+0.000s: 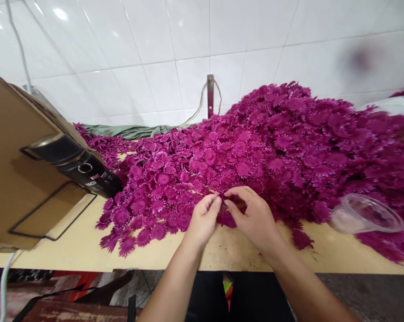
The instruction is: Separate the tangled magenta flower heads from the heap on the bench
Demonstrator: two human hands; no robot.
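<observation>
Thumb and forefinger of my left hand (204, 217) are pinched together at the front edge of a heap of magenta artificial flowers (244, 167). What sits in that pinch is too small to make out. Close beside it, my right hand (253, 217) curls its thumb and forefinger toward the left fingertips. A small dark bit seems to lie between those right fingertips, but its kind cannot be told. Layered flower pieces with fringed petals lie right behind both hands. A few dark specks dot the tabletop (233, 255) below them.
A clear plastic cup (369, 214) lies tipped on the flowers at right. To the left, a black vacuum bottle (76, 163) leans by a cardboard box (23, 165) and a black wire stand (56, 210). Behind are green cloth (121, 130), a metal bracket (210, 96) and white wall tiles.
</observation>
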